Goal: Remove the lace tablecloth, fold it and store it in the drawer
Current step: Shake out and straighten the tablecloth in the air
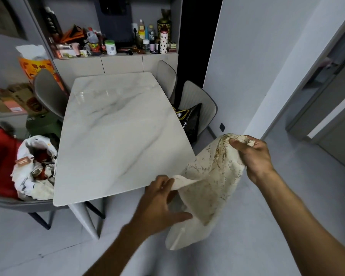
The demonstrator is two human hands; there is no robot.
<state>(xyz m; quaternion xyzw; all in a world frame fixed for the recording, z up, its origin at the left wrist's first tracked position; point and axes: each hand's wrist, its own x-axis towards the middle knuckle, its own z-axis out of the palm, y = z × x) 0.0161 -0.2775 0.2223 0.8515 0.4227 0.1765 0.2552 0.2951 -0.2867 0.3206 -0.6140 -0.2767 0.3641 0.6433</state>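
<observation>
Your cream lace tablecloth with the gold pattern (209, 184) hangs bunched in the air at the lower right of the frame, off the near right corner of the white marble-look surface (116, 132). Your right hand (253, 156) grips a gathered wad of it, fingers curled around the fabric. Your left hand (161, 204) pinches a lower edge between thumb and fingers, the other fingers loosely spread. The loose tail droops toward the grey floor (267, 226).

From here the risk is a crooked fold: the cloth looks crumpled, not held by its corners, so halves may not line up. The drooping tail could also brush the floor, or the lace could snag on the surface corner if you pull sideways. No drawer is clearly identifiable in view. A grey chair piled with clothes (34, 168) sits at the lower left.
</observation>
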